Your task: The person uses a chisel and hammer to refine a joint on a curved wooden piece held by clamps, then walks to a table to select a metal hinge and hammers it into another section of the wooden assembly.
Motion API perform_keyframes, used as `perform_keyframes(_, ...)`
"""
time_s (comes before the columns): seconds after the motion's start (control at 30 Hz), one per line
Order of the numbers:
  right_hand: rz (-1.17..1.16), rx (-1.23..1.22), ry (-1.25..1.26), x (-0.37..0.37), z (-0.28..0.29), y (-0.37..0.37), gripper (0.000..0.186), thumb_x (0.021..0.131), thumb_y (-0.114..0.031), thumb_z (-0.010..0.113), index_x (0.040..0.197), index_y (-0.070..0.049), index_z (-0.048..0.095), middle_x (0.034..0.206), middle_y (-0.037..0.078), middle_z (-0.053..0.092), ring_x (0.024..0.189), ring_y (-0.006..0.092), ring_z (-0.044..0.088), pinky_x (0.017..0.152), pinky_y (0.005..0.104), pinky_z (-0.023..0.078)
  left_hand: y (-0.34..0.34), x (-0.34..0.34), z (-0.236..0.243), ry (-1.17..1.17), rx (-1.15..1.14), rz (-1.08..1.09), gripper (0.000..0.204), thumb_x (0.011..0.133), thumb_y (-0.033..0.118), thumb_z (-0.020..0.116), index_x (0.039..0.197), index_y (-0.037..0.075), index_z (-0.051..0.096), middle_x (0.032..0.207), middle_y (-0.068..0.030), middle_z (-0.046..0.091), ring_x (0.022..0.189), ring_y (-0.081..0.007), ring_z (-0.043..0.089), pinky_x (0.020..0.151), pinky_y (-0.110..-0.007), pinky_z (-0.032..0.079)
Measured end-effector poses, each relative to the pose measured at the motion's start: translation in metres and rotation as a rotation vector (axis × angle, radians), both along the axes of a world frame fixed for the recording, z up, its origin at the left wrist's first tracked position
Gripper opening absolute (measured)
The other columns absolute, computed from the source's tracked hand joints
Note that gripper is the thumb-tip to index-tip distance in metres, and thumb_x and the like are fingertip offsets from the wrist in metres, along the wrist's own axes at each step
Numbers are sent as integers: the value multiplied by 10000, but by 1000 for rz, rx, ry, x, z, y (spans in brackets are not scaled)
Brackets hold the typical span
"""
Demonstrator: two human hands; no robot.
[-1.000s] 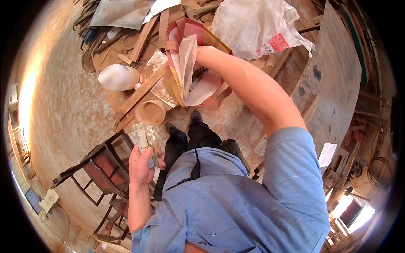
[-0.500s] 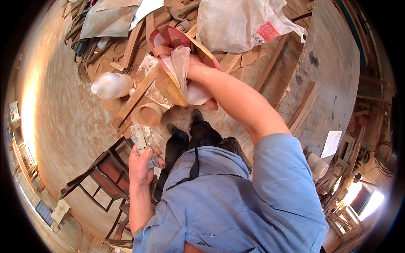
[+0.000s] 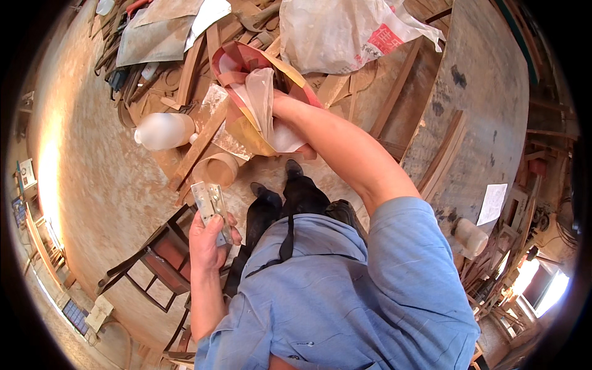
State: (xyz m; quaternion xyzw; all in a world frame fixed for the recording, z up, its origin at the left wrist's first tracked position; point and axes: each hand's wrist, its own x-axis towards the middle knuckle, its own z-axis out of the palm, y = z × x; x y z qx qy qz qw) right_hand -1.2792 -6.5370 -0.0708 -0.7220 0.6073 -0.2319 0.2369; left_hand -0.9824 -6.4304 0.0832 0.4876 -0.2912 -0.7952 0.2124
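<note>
Near my body on the left, my left hand point(image 3: 209, 237) is closed round metal hinges point(image 3: 208, 200). They are silvery plates with screw holes, standing up past my thumb. My right arm point(image 3: 345, 139) reaches forward into an open red and yellow bag point(image 3: 250, 126). A pale clear plastic liner point(image 3: 261, 102) shows in the bag's mouth. The fingers of my right hand are hidden inside, so what they touch cannot be seen.
A cloudy plastic jug point(image 3: 163, 131) and a round tan container point(image 3: 217, 170) lie left of the bag. A white plastic sack point(image 3: 333, 37), wood strips point(image 3: 192, 71) and tools lie beyond. A dark wooden chair point(image 3: 163, 262) stands left; a large board point(image 3: 475, 123) lies right.
My view has shifted slightly, so the surroundings sit a little differently. My right hand stays in the bag, and my left hand still holds the hinges.
</note>
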Motion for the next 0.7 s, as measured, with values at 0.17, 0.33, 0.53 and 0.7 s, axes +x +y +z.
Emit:
perform_keyframes(0.17,22,-29,-35,-2,6,1,322,833,-277,584,1037,-49,684,1079,202,663,1020,345,633,846,416,509,2,-2,3,-22,-10,20,287,877,158,658,1075,27,497,817,-133,622,550,-228,624,473,-335,542)
perform_keyframes(0.33,93,113,-3,-34,23,19,313,835,-265,571,1015,-32,678,1047,223,660,989,363,634,837,424,512,5,0,0,-11,-21,8,304,872,167,663,1082,26,495,812,-130,621,545,-227,621,469,-322,531)
perform_keyframes(0.53,-112,301,-38,-70,152,63,187,878,-108,515,1003,-7,611,726,159,635,618,258,641,585,363,523,15,3,-3,-16,-10,21,298,880,195,655,1073,28,501,802,-110,613,543,-207,613,460,-305,510)
perform_keyframes(0.7,-187,427,-465,-92,217,98,186,925,-89,535,1033,20,640,736,91,648,626,166,637,598,304,534,29,4,-4,-13,36,73,332,879,219,665,1101,35,500,785,-93,605,534,-191,601,449,-297,495)
